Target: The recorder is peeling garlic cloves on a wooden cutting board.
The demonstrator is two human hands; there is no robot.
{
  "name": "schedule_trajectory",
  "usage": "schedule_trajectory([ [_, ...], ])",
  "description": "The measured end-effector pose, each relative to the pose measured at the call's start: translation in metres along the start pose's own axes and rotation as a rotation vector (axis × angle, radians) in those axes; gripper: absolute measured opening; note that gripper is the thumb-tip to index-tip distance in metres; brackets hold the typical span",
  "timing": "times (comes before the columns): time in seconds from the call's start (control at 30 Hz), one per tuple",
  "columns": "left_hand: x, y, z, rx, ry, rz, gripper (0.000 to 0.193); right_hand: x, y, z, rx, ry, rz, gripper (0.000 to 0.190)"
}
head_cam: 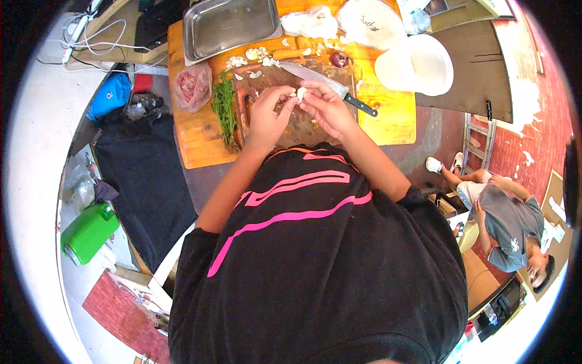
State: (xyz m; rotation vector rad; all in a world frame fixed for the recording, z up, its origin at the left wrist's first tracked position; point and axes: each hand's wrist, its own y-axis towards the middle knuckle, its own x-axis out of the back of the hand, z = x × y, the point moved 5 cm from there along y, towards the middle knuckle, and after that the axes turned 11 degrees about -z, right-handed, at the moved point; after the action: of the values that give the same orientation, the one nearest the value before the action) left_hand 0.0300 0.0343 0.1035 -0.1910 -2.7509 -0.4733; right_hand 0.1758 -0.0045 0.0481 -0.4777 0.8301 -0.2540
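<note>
Over a dark brown cutting board, both hands meet fingertip to fingertip. My right hand pinches a pale garlic clove between thumb and fingers. My left hand pinches a small pale bit of garlic right beside it; whether that bit is peel or clove is too small to tell. Behind the hands a large kitchen knife lies slanted across the board, its black handle past the right edge. Garlic skins, an orange carrot and a red onion lie along the board's far side.
Left of the board are leafy green herbs and a plastic bag of raw meat. A steel tray stands at the back left of the wooden table. At right is a white bucket. A person sits farther right.
</note>
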Motion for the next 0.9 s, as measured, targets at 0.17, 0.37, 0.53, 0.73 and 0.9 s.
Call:
schedule_trajectory([
  [0.17,0.002,0.010,-0.008,-0.007,-0.034,0.053,0.026,0.014,0.006,0.000,-0.056,0.001,-0.004,0.015],
  [0.37,0.002,0.014,-0.012,-0.234,0.031,0.125,0.020,0.016,0.004,0.001,-0.120,-0.048,-0.025,0.014],
  [0.53,-0.002,0.012,-0.010,-0.306,0.057,0.175,0.014,0.020,0.001,-0.003,-0.136,-0.086,-0.032,0.015],
  [0.73,-0.007,0.005,-0.013,-0.337,0.068,0.140,0.011,0.021,0.001,-0.001,-0.117,-0.122,-0.063,0.014],
  [0.9,-0.010,0.001,-0.016,-0.343,0.108,0.132,0.011,0.016,-0.008,0.007,-0.109,-0.193,-0.085,0.013],
])
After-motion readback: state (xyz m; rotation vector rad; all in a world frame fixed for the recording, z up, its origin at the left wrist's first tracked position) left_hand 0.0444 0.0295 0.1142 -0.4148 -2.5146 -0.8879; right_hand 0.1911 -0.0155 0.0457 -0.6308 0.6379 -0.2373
